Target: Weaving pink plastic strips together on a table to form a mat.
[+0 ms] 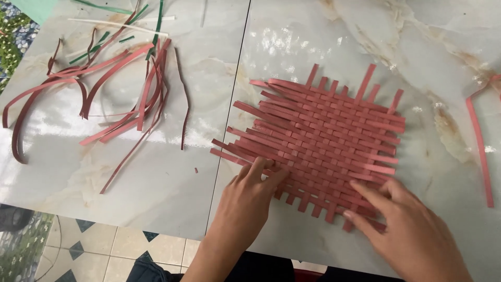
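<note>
A woven mat of red paper strips (321, 141) lies flat on the marble-patterned table (323, 42), loose strip ends sticking out on all sides. My left hand (250, 196) rests on the mat's near left corner, fingertips pressing the strip ends there. My right hand (404, 230) lies flat on the near right edge, fingers spread over the woven strips. Neither hand grips anything.
A loose pile of red strips (104, 99) lies at the left, with a few green strips (112, 31) and white strips (117, 23) behind it. One long red strip (480, 151) lies at the far right. Below the table's near edge, tiled floor (104, 250) shows.
</note>
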